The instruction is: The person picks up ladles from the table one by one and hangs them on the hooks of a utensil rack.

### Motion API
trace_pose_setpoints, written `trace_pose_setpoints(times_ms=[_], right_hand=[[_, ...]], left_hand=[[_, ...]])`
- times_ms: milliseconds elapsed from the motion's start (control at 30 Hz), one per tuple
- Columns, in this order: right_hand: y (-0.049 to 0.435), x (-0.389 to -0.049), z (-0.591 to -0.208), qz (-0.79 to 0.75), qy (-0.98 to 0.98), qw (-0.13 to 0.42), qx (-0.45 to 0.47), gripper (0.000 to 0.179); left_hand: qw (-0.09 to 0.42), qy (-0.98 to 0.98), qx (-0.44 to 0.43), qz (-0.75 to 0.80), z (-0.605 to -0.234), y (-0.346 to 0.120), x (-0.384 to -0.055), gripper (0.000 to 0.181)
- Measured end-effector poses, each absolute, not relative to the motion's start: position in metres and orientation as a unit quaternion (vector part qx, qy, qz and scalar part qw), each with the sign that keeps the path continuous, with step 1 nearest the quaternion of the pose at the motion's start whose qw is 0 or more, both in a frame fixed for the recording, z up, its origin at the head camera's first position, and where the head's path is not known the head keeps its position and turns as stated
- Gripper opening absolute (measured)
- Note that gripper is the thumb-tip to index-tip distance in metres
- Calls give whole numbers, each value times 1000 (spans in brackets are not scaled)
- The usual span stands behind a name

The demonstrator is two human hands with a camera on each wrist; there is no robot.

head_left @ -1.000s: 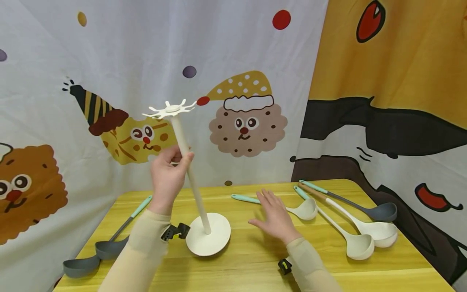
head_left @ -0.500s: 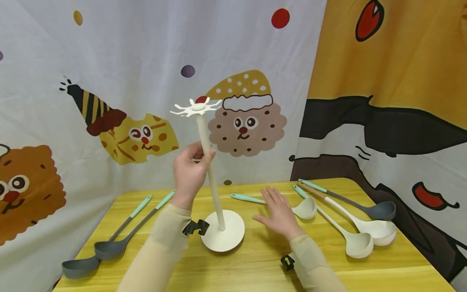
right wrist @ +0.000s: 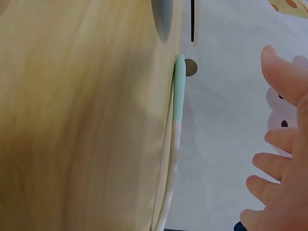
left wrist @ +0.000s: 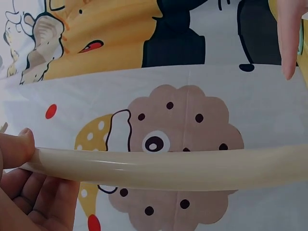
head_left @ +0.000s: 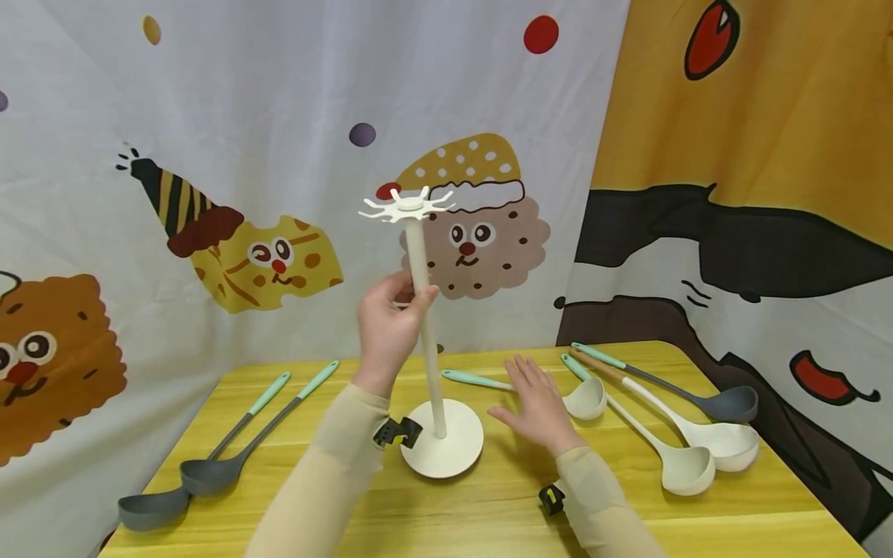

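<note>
A white utensil stand [head_left: 443, 457] leans slightly to the left in the head view, with a round base and a ring of hooks at the top. My left hand [head_left: 394, 329] pinches its pole between thumb and fingers. In the left wrist view the pole [left wrist: 168, 169] crosses the frame beside the thumb. I cannot tell whether the base touches the table. To its right, my right hand [head_left: 537, 407] spreads its fingers and holds nothing. A cream ladle [head_left: 586, 400] with a mint handle lies behind that hand, which hides part of it.
Two grey ladles with mint handles lie at the left, one grey bowl [head_left: 212, 476] near the other [head_left: 153, 510]. On the right lie a cream ladle [head_left: 687, 470], a white ladle [head_left: 725, 446] with a wooden handle and a dark grey ladle [head_left: 729, 404]. A printed curtain [head_left: 279, 93] hangs behind the table [head_left: 432, 523].
My left hand has moved the stand to the right and more upright, uncovering a grey ladle's handle on the left. My right hand has shifted only slightly to the right.
</note>
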State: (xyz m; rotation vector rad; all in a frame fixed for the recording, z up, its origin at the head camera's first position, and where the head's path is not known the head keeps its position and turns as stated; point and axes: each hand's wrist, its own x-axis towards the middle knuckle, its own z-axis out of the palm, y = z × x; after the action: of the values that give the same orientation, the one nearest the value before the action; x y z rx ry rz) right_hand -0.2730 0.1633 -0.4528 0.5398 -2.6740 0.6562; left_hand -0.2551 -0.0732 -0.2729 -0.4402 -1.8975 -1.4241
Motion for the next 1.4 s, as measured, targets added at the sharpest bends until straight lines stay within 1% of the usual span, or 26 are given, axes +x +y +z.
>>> trace_pose_setpoints(times_ms=[567,900,1067,1400], right_hand=[[164,-280,-448,212,-949,155,172,86],[163,-283,-444,215,-951,145,169,87],[162,-286,-442,211,-955,131,162,88],[163,-294,-445,200,-959,125,159,88]], left_hand=[[384,-721,-203,-540,-279,-55,-255,11],[387,-718,-205,-541,-282,-51,-256,10],[389,-723,-202,-534,-283,-50,-256,12],[398,-725,-194,-527,-285,-47,-257,14]])
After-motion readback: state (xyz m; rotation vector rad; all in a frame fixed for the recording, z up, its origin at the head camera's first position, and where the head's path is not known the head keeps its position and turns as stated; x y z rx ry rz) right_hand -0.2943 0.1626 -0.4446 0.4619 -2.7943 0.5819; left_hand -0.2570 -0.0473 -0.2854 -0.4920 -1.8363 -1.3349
